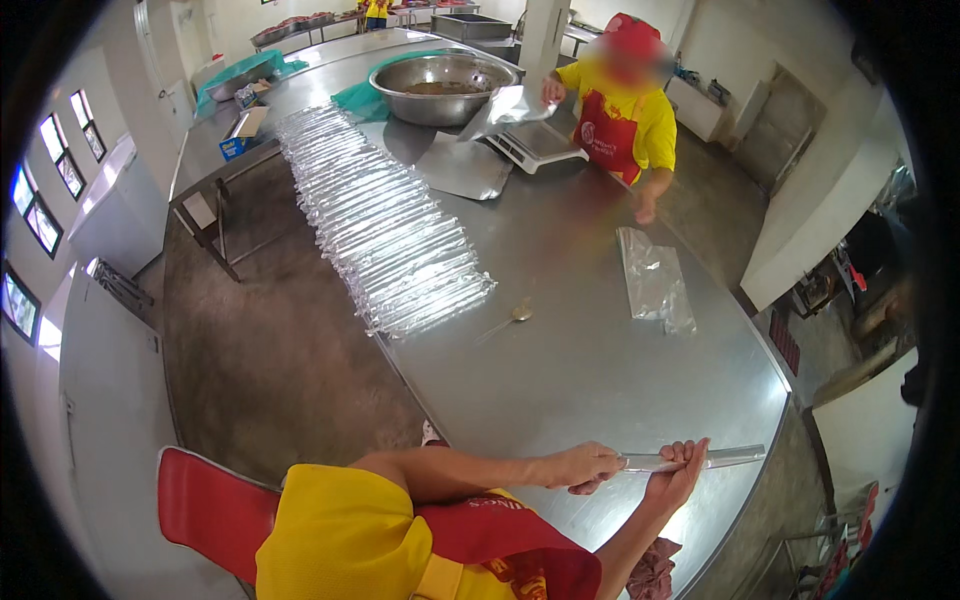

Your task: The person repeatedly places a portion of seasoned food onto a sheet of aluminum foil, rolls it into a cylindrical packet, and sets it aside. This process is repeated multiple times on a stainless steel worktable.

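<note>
My left hand (pixel 586 466) grips the near-left end of a slim silvery foil-wrapped roll (pixel 735 456). My right hand (pixel 679 472) is curled around the roll's middle, and its far end sticks out to the right. Both hands are above the near end of a stainless steel table (pixel 570 382). Beyond them a long row of foil-wrapped rolls (pixel 390 232) lies side by side along the table's left edge. A metal spoon (pixel 520 313) with some residue rests near the row, and folded clear plastic sheets or bags (pixel 654 281) lie at the right.
Across the table a co-worker (pixel 626 112) holds a foil sheet (pixel 506 112) beside a weighing scale (pixel 541 145). Another foil sheet (pixel 465 166) lies flat there. Behind stands a large steel basin (pixel 442 79) of brownish food. A crumpled brown cloth (pixel 654 570) is by my right forearm; a red chair (pixel 214 510) stands left.
</note>
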### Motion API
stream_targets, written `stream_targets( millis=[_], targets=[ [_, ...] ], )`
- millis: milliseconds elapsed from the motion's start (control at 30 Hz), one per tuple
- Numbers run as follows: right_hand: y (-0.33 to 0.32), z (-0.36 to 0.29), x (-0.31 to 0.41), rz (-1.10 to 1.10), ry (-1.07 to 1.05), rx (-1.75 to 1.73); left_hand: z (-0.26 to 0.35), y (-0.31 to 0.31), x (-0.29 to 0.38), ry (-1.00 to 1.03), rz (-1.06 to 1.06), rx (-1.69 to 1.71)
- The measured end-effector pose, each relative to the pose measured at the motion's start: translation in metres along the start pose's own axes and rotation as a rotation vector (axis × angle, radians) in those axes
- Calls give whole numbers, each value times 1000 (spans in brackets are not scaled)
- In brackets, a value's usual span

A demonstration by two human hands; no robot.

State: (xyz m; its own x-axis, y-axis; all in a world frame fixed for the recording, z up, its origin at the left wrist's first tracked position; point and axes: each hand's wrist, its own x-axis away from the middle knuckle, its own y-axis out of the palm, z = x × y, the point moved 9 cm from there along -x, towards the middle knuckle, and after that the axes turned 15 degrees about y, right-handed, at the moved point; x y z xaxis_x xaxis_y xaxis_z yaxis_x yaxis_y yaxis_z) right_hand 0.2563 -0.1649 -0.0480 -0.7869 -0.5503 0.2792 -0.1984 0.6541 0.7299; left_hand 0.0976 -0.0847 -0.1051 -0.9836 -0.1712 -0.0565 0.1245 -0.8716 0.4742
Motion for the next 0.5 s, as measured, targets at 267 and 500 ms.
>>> stream_targets(
  millis=[267, 500],
  targets=[
    [-28, 23, -21, 206, 142, -8, 43, -10, 3, 420, -2, -1196],
    [-19, 19, -21, 146, 143, 20, 49, -5, -3, 380, -84, -1146]
  ],
)
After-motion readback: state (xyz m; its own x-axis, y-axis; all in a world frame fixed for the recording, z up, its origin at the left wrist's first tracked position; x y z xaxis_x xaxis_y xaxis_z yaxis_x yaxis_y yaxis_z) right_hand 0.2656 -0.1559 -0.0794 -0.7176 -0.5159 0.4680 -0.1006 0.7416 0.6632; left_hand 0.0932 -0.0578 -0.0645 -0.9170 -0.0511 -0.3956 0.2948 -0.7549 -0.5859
